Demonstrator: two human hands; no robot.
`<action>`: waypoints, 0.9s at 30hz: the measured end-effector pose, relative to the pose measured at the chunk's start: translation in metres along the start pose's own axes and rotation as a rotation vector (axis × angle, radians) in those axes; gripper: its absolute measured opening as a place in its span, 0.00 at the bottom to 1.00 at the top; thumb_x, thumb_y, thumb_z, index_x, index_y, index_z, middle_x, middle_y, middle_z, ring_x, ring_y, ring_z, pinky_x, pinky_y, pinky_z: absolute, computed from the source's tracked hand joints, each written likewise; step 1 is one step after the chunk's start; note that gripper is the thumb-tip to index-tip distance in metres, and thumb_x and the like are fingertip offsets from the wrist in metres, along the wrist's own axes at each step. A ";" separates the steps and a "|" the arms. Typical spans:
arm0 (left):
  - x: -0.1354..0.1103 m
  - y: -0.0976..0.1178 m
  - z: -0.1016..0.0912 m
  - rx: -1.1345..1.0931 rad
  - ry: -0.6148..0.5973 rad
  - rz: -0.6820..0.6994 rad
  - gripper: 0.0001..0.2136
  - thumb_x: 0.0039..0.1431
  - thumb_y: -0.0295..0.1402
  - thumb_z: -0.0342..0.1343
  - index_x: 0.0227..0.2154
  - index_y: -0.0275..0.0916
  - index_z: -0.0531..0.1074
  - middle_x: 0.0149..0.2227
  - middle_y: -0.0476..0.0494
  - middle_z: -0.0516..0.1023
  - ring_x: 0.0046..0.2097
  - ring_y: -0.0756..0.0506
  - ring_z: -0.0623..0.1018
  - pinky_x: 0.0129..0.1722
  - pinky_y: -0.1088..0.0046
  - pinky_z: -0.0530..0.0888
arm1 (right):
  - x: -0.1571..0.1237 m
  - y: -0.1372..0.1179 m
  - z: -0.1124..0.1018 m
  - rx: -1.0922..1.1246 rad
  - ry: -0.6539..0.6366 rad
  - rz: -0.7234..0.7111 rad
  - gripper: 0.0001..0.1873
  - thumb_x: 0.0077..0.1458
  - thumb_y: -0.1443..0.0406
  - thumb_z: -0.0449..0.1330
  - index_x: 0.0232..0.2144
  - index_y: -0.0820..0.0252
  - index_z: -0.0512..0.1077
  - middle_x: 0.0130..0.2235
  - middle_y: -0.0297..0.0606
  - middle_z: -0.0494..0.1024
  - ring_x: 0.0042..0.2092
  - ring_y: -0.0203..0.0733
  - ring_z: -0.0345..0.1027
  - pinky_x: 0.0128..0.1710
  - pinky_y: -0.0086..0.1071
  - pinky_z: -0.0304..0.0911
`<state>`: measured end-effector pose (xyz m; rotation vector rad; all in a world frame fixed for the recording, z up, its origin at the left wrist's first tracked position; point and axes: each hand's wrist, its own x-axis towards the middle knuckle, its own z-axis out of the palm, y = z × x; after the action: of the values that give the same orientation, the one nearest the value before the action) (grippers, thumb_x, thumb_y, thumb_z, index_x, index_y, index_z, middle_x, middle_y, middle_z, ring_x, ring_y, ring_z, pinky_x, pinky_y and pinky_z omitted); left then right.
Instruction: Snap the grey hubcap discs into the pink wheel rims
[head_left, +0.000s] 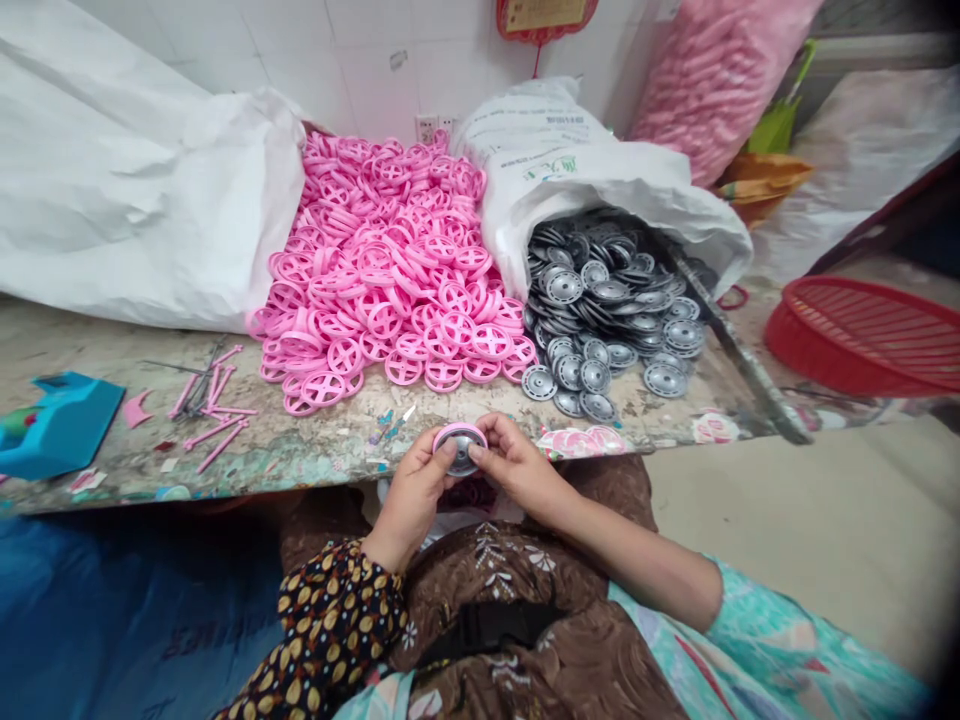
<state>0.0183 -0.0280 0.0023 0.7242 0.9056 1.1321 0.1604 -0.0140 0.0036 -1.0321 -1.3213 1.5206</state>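
Both my hands hold one pink wheel ring with a silver hub cap set in it (459,446), just in front of the table edge over my lap. My left hand (415,492) grips its left side with the thumb pressed on the cap. My right hand (516,465) pinches its right side. A big heap of pink wheel rings (390,270) spills from a white sack onto the table ahead. To its right, silver hub caps (615,310) pour out of a second white sack (570,160).
A worn table (300,450) runs across in front of me. Pink plastic sticks (214,405) and a blue object (56,425) lie at its left. A red basket (870,335) sits at the right, a dark bar (731,345) beside the caps, pink bagged goods (712,80) behind.
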 end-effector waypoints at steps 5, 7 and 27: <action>-0.004 -0.002 0.001 0.059 0.050 -0.014 0.13 0.50 0.40 0.61 0.36 0.38 0.75 0.36 0.45 0.76 0.36 0.48 0.76 0.34 0.72 0.75 | -0.005 -0.002 -0.009 -0.253 -0.028 -0.060 0.11 0.56 0.57 0.56 0.39 0.56 0.65 0.33 0.32 0.71 0.35 0.37 0.65 0.36 0.31 0.62; -0.006 -0.005 0.003 0.077 0.047 -0.014 0.14 0.49 0.41 0.61 0.36 0.38 0.75 0.36 0.45 0.76 0.36 0.47 0.75 0.33 0.71 0.76 | -0.005 -0.004 -0.011 -0.256 -0.065 -0.066 0.12 0.57 0.57 0.55 0.42 0.56 0.65 0.32 0.32 0.72 0.34 0.37 0.66 0.35 0.31 0.62; 0.015 -0.003 -0.050 0.889 0.251 0.242 0.13 0.56 0.38 0.54 0.43 0.41 0.73 0.34 0.45 0.77 0.34 0.47 0.75 0.36 0.71 0.70 | -0.011 0.004 -0.033 -0.897 -0.135 -0.284 0.17 0.59 0.65 0.51 0.49 0.57 0.70 0.44 0.43 0.77 0.43 0.44 0.70 0.42 0.36 0.63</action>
<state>-0.0223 -0.0129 -0.0271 1.4612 1.5988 1.0167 0.1946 -0.0150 -0.0027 -1.1951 -2.2244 0.7664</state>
